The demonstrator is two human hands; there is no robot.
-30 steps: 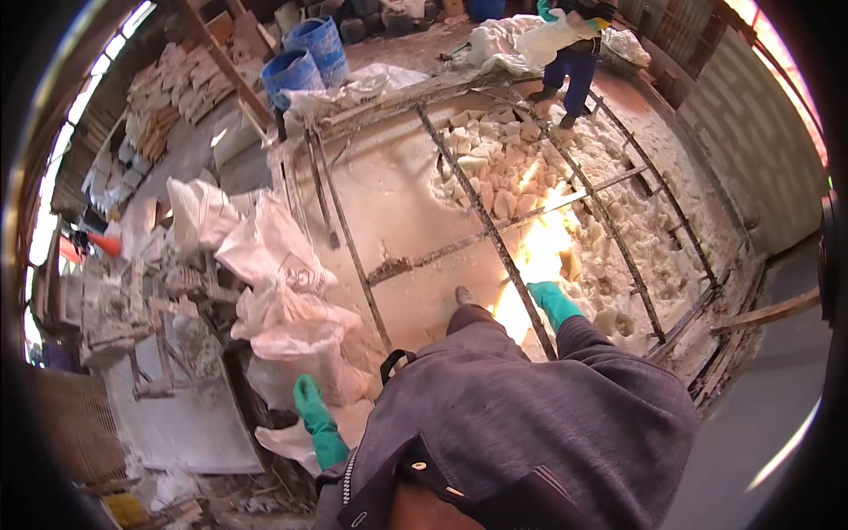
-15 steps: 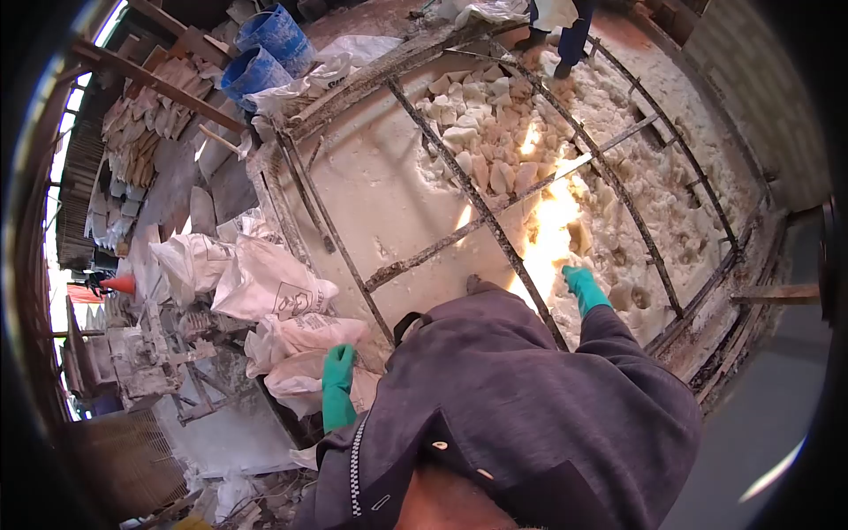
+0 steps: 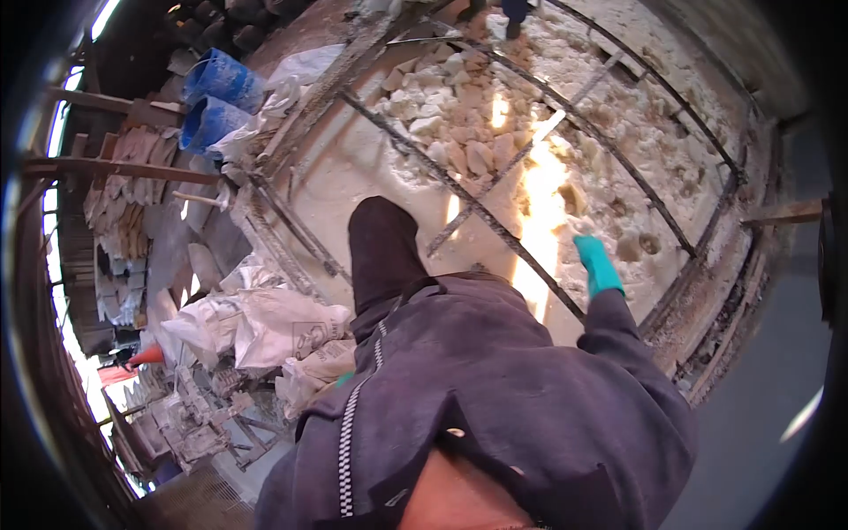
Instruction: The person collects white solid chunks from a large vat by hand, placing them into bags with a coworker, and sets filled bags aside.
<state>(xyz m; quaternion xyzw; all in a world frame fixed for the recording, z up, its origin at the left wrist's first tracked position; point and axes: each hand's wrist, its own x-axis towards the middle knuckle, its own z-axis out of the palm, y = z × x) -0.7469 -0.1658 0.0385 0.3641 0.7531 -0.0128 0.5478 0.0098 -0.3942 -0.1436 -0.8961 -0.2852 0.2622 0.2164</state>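
Observation:
My right hand point(image 3: 598, 262), in a green rubber glove, hangs at my right side above the pale, lumpy material. Its fingers look drawn together; whatever they hold, if anything, is too small to make out. Of my left hand point(image 3: 344, 378) only a sliver of green glove shows past my dark jacket, beside the white sacks point(image 3: 287, 329); its fingers are hidden. My left leg point(image 3: 382, 247) is raised in front, its knee over the smooth pale surface point(image 3: 322, 190). Dark bars point(image 3: 495, 225) form a frame across the pale floor before me.
Broken pale chunks point(image 3: 459, 115) lie ahead, with a bright sunlit streak nearby. Blue buckets point(image 3: 221, 79) stand at the far left by stacked pieces point(image 3: 124, 203). Another person's legs point(image 3: 515, 13) show at the top. A crusted ledge point(image 3: 305, 88) borders the pale surface.
My left leg has come up into view. My left hand has dropped back almost behind my jacket. The view has shifted, and my right hand has moved slightly, still at my right side.

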